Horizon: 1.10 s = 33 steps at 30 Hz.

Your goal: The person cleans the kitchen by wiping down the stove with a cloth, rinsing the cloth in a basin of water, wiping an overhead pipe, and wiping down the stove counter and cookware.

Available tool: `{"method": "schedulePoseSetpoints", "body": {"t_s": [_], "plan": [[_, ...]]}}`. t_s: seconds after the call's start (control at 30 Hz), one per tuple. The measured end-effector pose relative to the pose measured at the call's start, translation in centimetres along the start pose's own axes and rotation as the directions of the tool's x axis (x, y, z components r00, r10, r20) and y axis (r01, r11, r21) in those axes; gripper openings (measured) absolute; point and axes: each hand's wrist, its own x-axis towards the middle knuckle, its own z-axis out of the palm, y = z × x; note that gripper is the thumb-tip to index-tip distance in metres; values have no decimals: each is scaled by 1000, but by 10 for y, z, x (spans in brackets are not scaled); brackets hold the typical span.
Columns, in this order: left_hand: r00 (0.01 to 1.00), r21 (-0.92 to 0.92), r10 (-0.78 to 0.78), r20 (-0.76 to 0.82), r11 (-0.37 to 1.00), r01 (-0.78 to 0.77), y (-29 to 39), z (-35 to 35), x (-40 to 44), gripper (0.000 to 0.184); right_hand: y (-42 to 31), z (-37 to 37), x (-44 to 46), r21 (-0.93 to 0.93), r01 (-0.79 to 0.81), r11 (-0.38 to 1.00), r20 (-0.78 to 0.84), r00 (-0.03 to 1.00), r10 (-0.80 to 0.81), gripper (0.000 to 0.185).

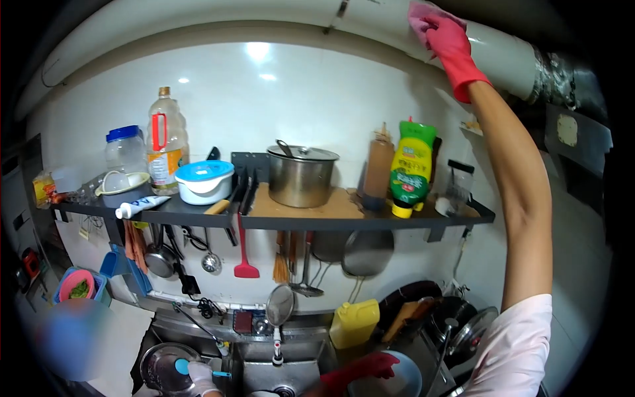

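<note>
High on the right, my right hand, in a red rubber glove, presses a pink cloth against the thick white pipe under the ceiling. My left hand, in a matching red glove, is low in the view, over the near side of a round blue-grey basin. Its fingers point right and look loosely apart, with nothing visible in them. Whether it touches the basin is unclear.
A shelf holds a steel pot, bottles and tubs; utensils hang beneath. Below are the sink and a yellow jug. At the lower left, a co-worker's pale-gloved hand holds a blue-handled tool over a round pan.
</note>
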Motion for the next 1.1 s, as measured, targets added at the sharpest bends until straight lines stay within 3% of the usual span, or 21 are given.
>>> {"method": "schedulePoseSetpoints", "body": {"t_s": [0.1,0.2,0.27,0.33,0.4,0.43,0.57,0.63,0.7,0.77,0.87,0.9,0.97,1.03,1.1], "plan": [[1000,-13,-4,11,1000,4,-8,14,15,43,46,-29,-38,29,199,980,-23,980,-198,37],[998,30,-61,28,998,60,-17,35,33,44,48,-72,-127,123,233,965,-74,972,-225,24],[991,36,-126,38,992,125,-20,51,46,44,51,-108,-191,227,102,969,16,994,-108,27],[994,-95,-110,-20,990,108,-36,74,53,45,63,-145,-253,336,47,941,56,996,-70,30],[962,-3,-273,-24,962,273,-49,91,67,44,70,-197,-302,156,109,982,174,975,-136,31],[937,41,-347,-33,936,348,-56,97,76,43,79,-214,-326,168,107,980,193,971,-139,33],[984,-231,-175,23,957,175,-112,119,80,46,117,-288,-397,143,114,983,258,955,-149,39],[961,-218,-263,-84,946,239,-108,142,75,45,141,-317,-423,125,154,980,227,957,-179,40],[913,-228,-337,-229,930,286,-119,166,77,42,158,-346,-445,210,-23,977,222,975,-25,43],[905,-227,-340,-256,931,286,-121,186,70,42,179,-366,-456,274,-157,949,232,968,93,45],[880,-314,-371,-296,908,277,-139,198,57,36,180,-379,-446,338,-208,918,166,973,160,44],[871,-309,-354,-341,917,252,-142,201,50,35,182,-384,-439,291,-237,927,235,957,171,44],[843,-459,-344,-414,878,133,-169,194,41,29,180,-375,-425,382,-290,877,246,947,206,44],[772,-505,-307,-557,863,-21,-170,189,25,29,175,-356,-407,419,-189,888,202,973,112,43],[712,-458,-239,-660,880,-128,-163,178,9,29,172,-332,-382,382,93,920,116,982,-147,41]]}}
